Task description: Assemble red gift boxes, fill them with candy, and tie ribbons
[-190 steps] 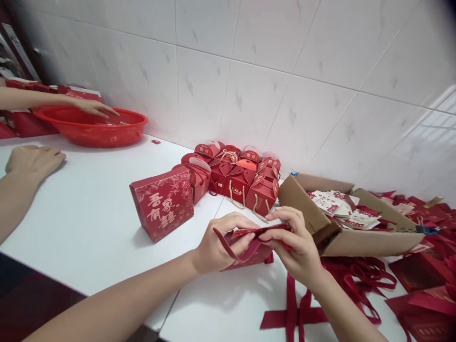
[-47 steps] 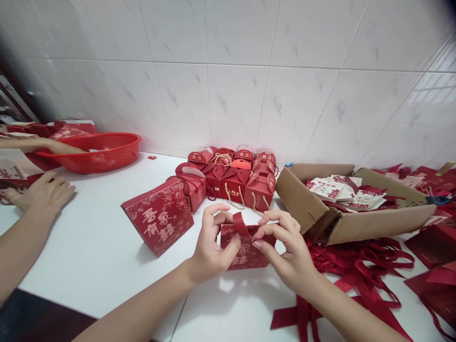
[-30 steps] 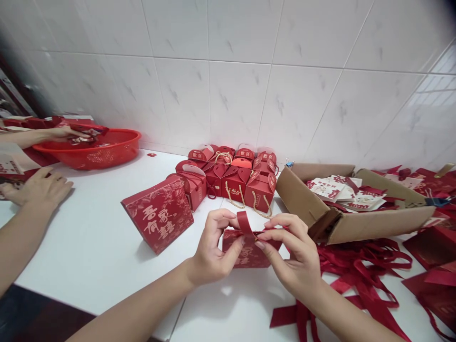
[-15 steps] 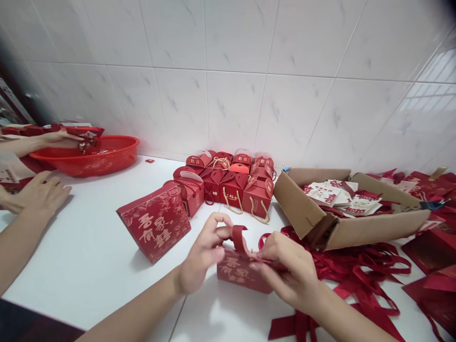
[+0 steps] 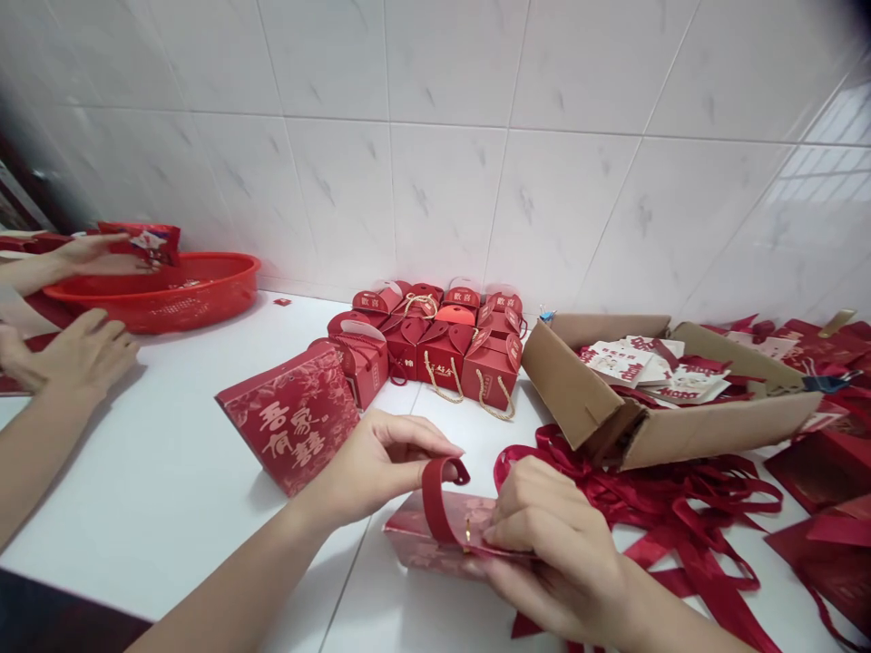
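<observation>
A small red gift box with faint pale printing stands tilted on the table before me. Its red strap handle curls upward, the free end bent over, and a gold-coloured fastener pokes up beside the strap's base. My left hand is closed at the curled end, thumb and fingers pinching the strap. My right hand grips the box's right end around its top edge, hiding that part. Behind my left wrist, a larger red box with pale gold characters leans on the table.
Several finished-looking red boxes cluster by the tiled wall. At right, a cardboard box holds printed cards, with red ribbons heaped before it. At left, another person's hands work near a red plastic basket, one holding a red packet.
My left hand has shifted from the box's left side to the strap's end. The box has tipped so its top shows more. The other person's packet has moved left and up.
</observation>
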Demonstrator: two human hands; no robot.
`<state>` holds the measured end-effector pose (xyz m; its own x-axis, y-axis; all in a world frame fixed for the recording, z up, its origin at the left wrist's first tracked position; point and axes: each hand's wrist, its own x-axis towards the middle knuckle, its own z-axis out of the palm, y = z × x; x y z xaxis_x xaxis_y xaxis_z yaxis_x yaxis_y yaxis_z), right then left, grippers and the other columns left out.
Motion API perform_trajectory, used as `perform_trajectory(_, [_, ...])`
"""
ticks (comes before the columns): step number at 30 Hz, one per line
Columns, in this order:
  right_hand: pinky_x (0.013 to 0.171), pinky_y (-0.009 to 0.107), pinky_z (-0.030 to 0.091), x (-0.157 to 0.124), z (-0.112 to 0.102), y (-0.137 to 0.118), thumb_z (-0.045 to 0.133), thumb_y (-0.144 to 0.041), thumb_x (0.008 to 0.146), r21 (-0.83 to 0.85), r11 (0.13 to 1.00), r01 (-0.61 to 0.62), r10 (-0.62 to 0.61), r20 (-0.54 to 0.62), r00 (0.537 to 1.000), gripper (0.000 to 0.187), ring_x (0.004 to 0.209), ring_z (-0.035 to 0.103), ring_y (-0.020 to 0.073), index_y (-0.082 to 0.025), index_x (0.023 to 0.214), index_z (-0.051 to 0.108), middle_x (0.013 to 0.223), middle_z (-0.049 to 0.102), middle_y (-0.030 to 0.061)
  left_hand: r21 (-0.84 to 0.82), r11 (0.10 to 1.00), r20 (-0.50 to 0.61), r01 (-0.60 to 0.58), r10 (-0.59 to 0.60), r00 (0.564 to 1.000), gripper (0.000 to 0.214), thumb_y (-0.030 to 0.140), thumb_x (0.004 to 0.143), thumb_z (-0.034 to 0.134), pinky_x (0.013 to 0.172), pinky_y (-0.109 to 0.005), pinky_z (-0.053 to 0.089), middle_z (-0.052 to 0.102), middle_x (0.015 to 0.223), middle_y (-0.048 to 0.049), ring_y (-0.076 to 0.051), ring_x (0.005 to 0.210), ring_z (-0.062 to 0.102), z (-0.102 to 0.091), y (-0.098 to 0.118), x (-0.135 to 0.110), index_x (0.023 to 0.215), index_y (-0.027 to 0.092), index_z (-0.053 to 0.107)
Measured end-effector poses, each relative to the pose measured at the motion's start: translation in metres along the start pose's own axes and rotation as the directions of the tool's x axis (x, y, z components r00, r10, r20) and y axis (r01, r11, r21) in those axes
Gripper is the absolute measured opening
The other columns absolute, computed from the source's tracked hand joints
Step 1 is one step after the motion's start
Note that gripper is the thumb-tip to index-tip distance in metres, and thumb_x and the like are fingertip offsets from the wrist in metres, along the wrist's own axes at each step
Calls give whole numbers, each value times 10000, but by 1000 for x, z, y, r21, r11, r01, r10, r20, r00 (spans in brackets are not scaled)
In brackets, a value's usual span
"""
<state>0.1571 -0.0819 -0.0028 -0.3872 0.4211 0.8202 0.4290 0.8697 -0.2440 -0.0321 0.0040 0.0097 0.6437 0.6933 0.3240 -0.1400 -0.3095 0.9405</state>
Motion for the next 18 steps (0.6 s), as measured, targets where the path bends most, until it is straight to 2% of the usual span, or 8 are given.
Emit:
perform_trajectory(4, [535,282,387,-1,1,-1,592,-107,820,30,1000,-4,4,11,1000,101,557,507,131,-178,854,529,628,581,21,-91,995,52,-26,31,998,120,152,674,790,545,-237,578,740,742,-66,-163,610,683,4,2,-5,774,218,785])
perform_trajectory(8, [518,278,378,-1,1,0,566,-116,839,63,998,-2,3,-18,1000,54,545,492,130,-163,832,541,606,574,31,-135,990,112,43,-27,993,140,117,668,789,565,-167,550,751,750,-65,-128,624,681,5,7,-7,779,203,788])
perform_trajectory(12, [525,288,390,-1,2,1,576,-82,809,80,997,-5,6,-17,1000,75,561,509,141,-150,832,551,620,586,48,-155,986,96,57,-43,994,173,84,664,779,538,-136,519,751,726,-45,-107,601,664,7,11,-6,772,218,790])
perform_trajectory(18, [534,289,391,-4,3,1,598,-81,797,107,994,-26,28,-21,999,83,569,517,141,-141,822,547,620,578,53,-176,984,76,31,-18,997,181,85,665,775,526,-155,513,748,720,-41,-114,594,657,7,9,-7,771,231,789])
